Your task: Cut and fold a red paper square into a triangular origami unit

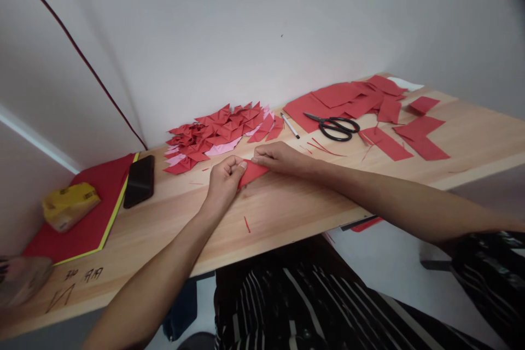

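A pale wooden tabletop (287, 213) is running along a white wall. At the frame's centre we are pinching a small red paper piece (252, 172) between both hands: our left hand (223, 178) is gripping its left end, our right hand (279, 157) is pressing its upper edge down. Just above, a heap of folded red paper triangles (221, 131) is lying; black-handled scissors (336, 127) are resting to the right.

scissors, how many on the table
1. The scissors lie on the table, on red paper right of the pen. More could be hidden under the paper.
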{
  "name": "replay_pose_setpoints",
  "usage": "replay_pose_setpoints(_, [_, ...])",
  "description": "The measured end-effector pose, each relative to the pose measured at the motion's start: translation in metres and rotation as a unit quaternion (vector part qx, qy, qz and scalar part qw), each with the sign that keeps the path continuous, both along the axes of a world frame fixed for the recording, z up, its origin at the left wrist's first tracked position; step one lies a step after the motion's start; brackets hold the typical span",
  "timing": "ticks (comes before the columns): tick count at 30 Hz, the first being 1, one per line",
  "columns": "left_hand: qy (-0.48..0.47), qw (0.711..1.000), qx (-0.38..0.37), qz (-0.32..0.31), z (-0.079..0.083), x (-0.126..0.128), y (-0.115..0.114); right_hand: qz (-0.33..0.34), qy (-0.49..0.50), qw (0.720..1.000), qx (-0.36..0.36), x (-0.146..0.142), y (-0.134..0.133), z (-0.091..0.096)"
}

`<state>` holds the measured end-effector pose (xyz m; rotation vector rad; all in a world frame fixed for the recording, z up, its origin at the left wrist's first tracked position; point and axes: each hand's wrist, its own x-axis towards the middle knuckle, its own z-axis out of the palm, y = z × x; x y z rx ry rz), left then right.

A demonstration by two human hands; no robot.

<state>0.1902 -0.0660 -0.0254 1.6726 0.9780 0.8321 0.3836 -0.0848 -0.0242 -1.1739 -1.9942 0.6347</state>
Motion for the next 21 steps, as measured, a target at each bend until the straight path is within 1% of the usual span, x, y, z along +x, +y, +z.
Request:
replay_pose_setpoints(4, [0.004,1.0,0.003,-0.031,0.0013,0.0008,-0.0001,-0.012,-0.001,1.0,0.002,0.0011,-0.001,-0.0013])
replay_pose_setpoints(6, [0.011,0.999,0.029,-0.037,0.0017,0.0009,0.0,-0.011,-0.001,1.0,0.001,0.0007,-0.0013,-0.0016])
replay_pose_setpoints(9, [0.016,0.996,0.08,-0.022,0.0009,0.0006,0.0003,0.001,-0.002,1.0,-0.007,-0.001,-0.0024,-0.0001])
replay_pose_setpoints(13, [0.018,0.993,0.116,-0.024,0.0015,0.0005,-0.0019,0.026,-0.005,0.999,-0.029,-0.0037,-0.0046,0.0032])
replay_pose_setpoints(17, [0.033,0.991,0.13,0.011,0.0045,0.0007,-0.0062,0.004,-0.004,0.999,-0.048,-0.0052,-0.0049,0.0028])
replay_pose_setpoints(19, [0.036,0.99,0.134,0.03,0.0041,0.0004,-0.007,-0.01,-0.005,0.998,-0.058,-0.0054,-0.0045,0.0019])
replay_pose_setpoints(21, [0.032,0.99,0.128,0.049,0.002,-0.0003,-0.0063,-0.009,-0.007,0.997,-0.071,-0.0053,-0.0045,0.0021])
